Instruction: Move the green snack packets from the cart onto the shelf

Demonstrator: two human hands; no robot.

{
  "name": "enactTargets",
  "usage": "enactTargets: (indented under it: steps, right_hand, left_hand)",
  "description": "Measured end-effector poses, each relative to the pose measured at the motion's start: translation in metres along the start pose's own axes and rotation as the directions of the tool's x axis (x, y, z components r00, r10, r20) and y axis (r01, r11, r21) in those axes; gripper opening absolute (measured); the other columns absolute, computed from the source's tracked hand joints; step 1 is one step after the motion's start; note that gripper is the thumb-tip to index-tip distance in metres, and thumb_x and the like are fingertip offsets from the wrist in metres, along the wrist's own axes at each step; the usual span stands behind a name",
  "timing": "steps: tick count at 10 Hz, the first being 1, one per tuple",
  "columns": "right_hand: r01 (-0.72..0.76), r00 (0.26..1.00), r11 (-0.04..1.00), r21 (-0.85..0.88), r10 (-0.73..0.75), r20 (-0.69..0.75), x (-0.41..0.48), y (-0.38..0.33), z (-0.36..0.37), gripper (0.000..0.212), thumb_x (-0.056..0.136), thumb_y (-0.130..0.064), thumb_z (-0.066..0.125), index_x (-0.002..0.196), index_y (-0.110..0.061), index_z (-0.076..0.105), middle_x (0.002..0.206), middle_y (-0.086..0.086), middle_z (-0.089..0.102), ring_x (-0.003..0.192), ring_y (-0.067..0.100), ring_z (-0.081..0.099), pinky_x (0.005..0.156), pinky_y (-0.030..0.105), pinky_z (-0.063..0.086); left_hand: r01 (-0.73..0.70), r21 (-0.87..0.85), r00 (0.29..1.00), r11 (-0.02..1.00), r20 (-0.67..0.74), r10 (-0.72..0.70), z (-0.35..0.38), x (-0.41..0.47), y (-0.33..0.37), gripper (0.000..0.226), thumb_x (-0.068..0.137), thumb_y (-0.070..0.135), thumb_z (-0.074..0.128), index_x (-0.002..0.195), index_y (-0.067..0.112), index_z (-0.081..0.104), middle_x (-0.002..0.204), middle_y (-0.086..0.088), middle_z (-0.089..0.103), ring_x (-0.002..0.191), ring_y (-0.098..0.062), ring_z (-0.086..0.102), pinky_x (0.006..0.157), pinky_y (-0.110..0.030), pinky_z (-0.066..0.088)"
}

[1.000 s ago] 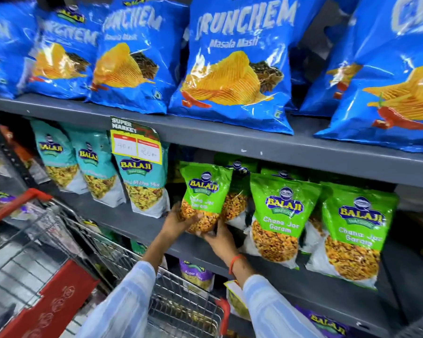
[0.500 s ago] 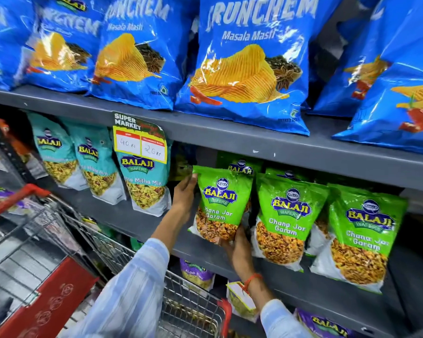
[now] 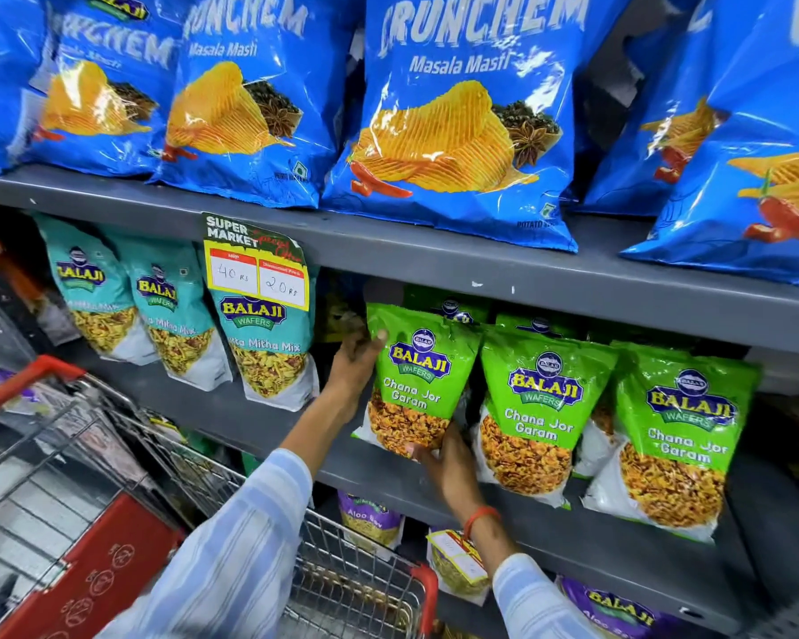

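Cart (image 3: 427, 588): at your 7 o'clock, below the shelf (image 3: 434, 265).
Left hand (image 3: 354, 362): yours, gripping the green packet (image 3: 418, 380) at its upper left edge.
Green packet: upright on the middle shelf, touching 2 matching packets (image 3: 538, 408) at 3 o'clock.
Right hand (image 3: 448, 463): yours, clasping the packet's bottom.

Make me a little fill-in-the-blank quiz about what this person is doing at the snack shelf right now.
1. The left hand and right hand together hold a packet whose colour is ____.
2. The big bags on the shelf above are coloured ____.
3. The price tag shows a discounted price of ____ Rs.
4. The cart has corner guards and a handle coloured ____.

Missing words: green; blue; 20; red
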State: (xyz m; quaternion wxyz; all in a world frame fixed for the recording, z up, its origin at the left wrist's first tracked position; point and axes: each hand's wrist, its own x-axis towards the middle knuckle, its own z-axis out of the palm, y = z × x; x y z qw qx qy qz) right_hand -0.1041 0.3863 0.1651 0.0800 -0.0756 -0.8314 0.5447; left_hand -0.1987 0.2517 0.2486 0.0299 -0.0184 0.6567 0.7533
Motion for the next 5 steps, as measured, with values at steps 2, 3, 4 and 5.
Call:
enactTargets:
  steps: [2,3,4,5]
  right_hand:
    - [-0.038,0.999,0.998,-0.043,0.039,0.031,-0.001,-0.005,0.002,0.067,0.078,-0.017,0.069,0.133,-0.005,0.032,0.136,0.016,0.049,0.126,0.028,0.046,0.103,0.036,0.037]
    - [-0.071,0.997,0.997,-0.042,0.073,0.040,0.002,-0.010,-0.002,0.068,0.075,-0.020,0.072,0.131,-0.006,0.035,0.133,0.016,0.053,0.123,0.028,0.050,0.098,0.032,0.039]
    - [-0.080,0.995,0.995,-0.057,0.083,0.048,-0.008,-0.018,-0.007,0.067,0.074,-0.023,0.073,0.128,-0.006,0.038,0.128,0.015,0.056,0.118,0.028,0.053,0.090,0.026,0.040]
    - [-0.068,0.996,0.986,-0.151,0.077,0.052,-0.020,-0.031,-0.035,0.049,0.079,-0.024,0.068,0.118,-0.004,0.046,0.118,0.019,0.062,0.107,0.030,0.058,0.079,0.024,0.042]
  left_hand:
    - [-0.014,0.247,0.990,0.969,0.143,-0.022,-0.011,-0.033,-0.049,0.054,0.073,0.032,0.071,0.118,0.011,0.050,0.120,-0.012,0.064,0.104,-0.020,0.064,0.082,-0.024,0.055]
    - [-0.027,0.275,0.994,0.961,0.106,-0.002,-0.014,-0.029,-0.054,0.060,0.069,0.037,0.073,0.119,0.011,0.051,0.120,-0.012,0.064,0.104,-0.019,0.063,0.081,-0.021,0.056]
    - [-0.018,0.313,0.999,0.949,0.054,0.001,-0.012,-0.036,-0.049,0.057,0.068,0.042,0.074,0.113,0.014,0.054,0.116,-0.012,0.065,0.101,-0.022,0.063,0.090,-0.040,0.055]
    - [-0.039,0.517,0.993,0.855,-0.078,0.093,0.002,-0.069,-0.041,0.065,0.072,0.041,0.070,0.123,0.011,0.043,0.113,-0.020,0.065,0.103,-0.037,0.062,0.085,-0.041,0.049]
